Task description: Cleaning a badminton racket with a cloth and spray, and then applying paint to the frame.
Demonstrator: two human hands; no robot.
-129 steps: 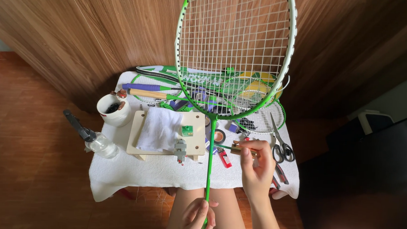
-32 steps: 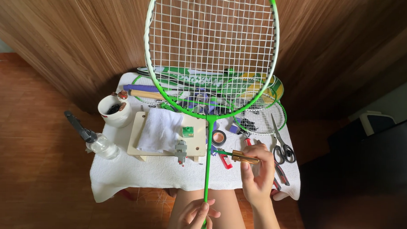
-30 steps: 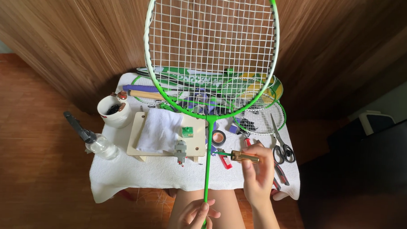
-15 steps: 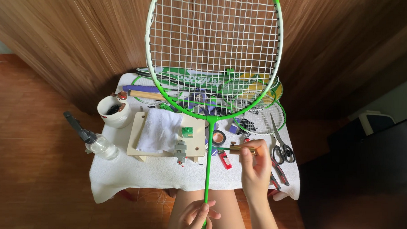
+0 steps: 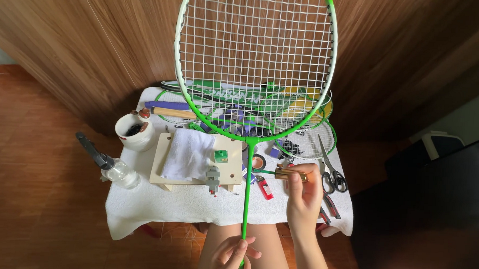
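Fingers of left hand pinching upright green racket, head up; right hand pinching a sideways brass tool.

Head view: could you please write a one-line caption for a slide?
Left hand holds a green racket upright; right hand holds a small brass tool above a cluttered table.

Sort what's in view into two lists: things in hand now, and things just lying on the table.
In hand:
- green racket, shaft held by the left hand
- brass-handled tool, pinched in the right hand

Lying about:
- scissors
- red lighter
- spray bottle
- white cup
- folded white cloth on a wooden board
- spare rackets
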